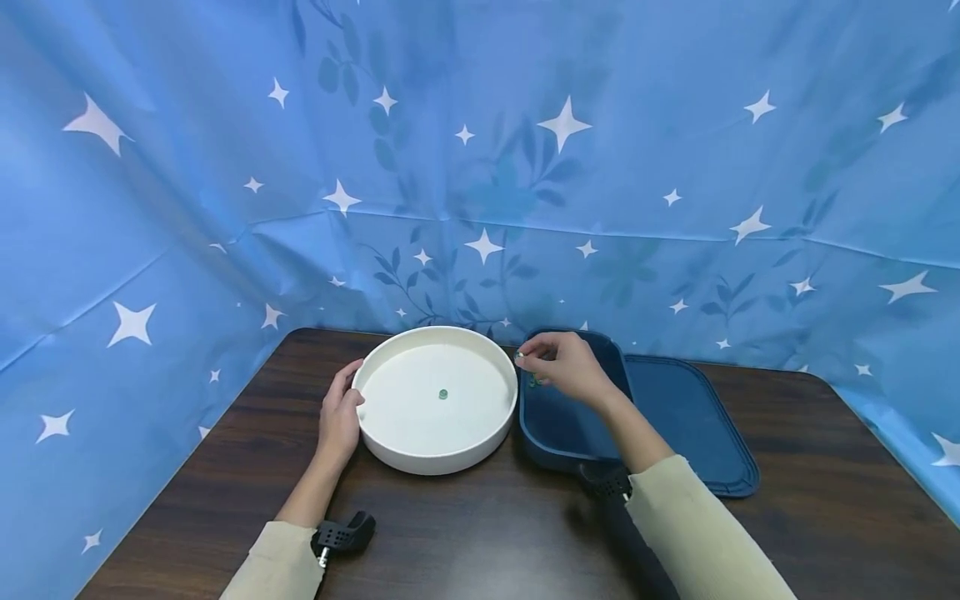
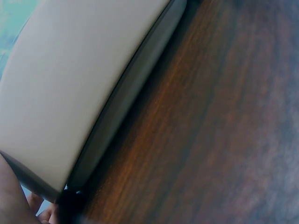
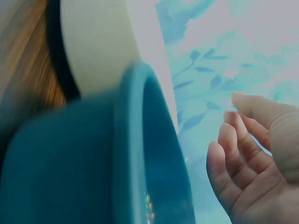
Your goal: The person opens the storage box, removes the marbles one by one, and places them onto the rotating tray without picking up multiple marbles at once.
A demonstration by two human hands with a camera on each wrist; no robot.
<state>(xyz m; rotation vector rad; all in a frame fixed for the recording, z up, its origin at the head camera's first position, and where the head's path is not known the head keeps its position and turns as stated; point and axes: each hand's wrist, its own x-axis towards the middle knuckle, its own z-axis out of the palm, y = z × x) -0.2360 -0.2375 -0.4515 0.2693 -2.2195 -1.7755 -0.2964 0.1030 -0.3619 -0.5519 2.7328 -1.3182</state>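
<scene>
Sleeves nearest, left grip clamps white tray, right grip pinches greenish bead

No text or numbers can be read

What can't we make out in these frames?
Held piece in the right hand, head view: too small to identify.
Green pieces in the blue box, head view: tiny, hand in front, count unclear.
Left hand, left wrist view: mostly cut off by left and bottom edges.
Blue tray, head view: left part hidden by box and right forearm.
</scene>
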